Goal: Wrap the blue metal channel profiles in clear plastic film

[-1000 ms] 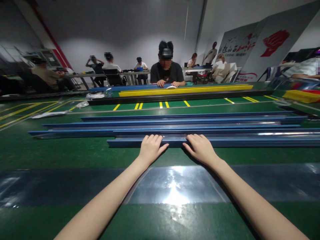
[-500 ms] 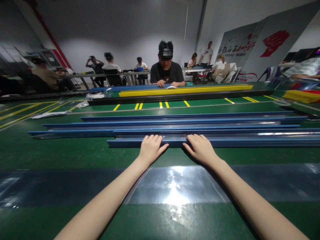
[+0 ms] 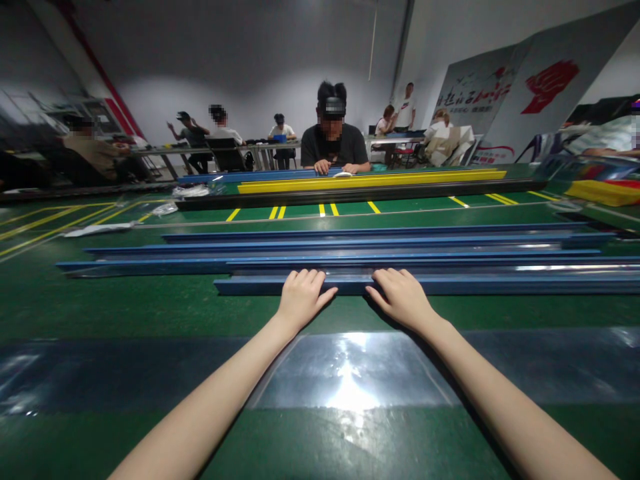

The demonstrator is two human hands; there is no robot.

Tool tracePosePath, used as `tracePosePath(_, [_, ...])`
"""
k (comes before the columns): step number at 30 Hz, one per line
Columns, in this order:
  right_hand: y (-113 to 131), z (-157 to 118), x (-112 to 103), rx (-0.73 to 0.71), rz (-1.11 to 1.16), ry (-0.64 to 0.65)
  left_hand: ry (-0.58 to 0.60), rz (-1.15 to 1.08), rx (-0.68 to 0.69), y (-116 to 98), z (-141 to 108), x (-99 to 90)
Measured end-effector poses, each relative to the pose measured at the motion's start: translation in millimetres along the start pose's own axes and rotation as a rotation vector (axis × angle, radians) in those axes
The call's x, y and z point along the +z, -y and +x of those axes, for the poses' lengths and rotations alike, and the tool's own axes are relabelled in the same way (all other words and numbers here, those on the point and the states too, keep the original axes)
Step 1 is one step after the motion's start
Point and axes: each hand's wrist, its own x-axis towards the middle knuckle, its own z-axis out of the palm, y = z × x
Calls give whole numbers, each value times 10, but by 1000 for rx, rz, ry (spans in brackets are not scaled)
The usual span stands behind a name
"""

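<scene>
The nearest blue channel strip (image 3: pixel 500 287) lies lengthwise across the green table (image 3: pixel 150 307). My left hand (image 3: pixel 303 297) grips its front wall, fingers over the top edge and thumb along the near face. A short stretch of strip to the right, my right hand (image 3: pixel 400 297) holds the same wall in a mirrored way, fingertips hidden inside the channel. Behind it lie several more blue channel strips (image 3: pixel 120 269), roughly parallel. Under my forearms a clear plastic sheet (image 3: pixel 360 373) spreads flat and reflects the lights.
Farther back lie a yellow strip (image 3: pixel 375 181) and a black strip (image 3: pixel 350 196). A co-worker (image 3: pixel 335 143) sits across the table with both hands near a blue strip. Crumpled plastic (image 3: pixel 193 190) is at the left, a yellow tray (image 3: pixel 603 193) at the right.
Both my hands and the strips stay where they were. In the background, a seated person at the left has spread their raised arms, and a standing person at the right has shifted left.
</scene>
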Motion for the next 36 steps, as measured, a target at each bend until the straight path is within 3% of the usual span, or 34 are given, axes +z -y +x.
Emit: tracePosePath(36, [0, 0, 6, 1, -1, -10, 5, 7, -7, -7, -2, -9])
